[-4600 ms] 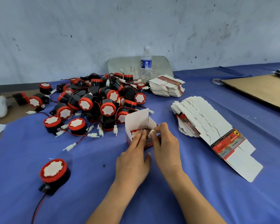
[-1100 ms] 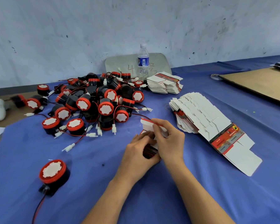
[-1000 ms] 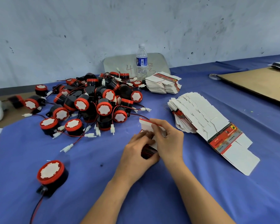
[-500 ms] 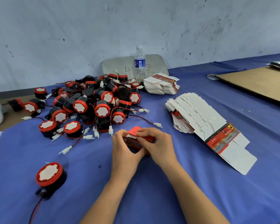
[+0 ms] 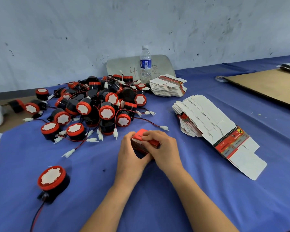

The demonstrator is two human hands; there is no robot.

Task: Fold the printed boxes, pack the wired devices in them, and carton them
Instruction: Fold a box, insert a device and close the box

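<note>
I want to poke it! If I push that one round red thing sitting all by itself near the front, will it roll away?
Probably not far. The lone device sits on its flat black base with its red face up, so it would likely slide on the cloth. Tipped onto its round side, it might roll. Its wire trails behind, looks floppy and could drag.

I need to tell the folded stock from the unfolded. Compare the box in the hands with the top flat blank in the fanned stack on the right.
The red box is folded into a closed block; the top flat blank lies unfolded. The box is gripped by the left hand and the right hand; the blank rests untouched on the blue cloth. The box shows mostly red print; the blank shows much white card. Both carry red printing.
</note>
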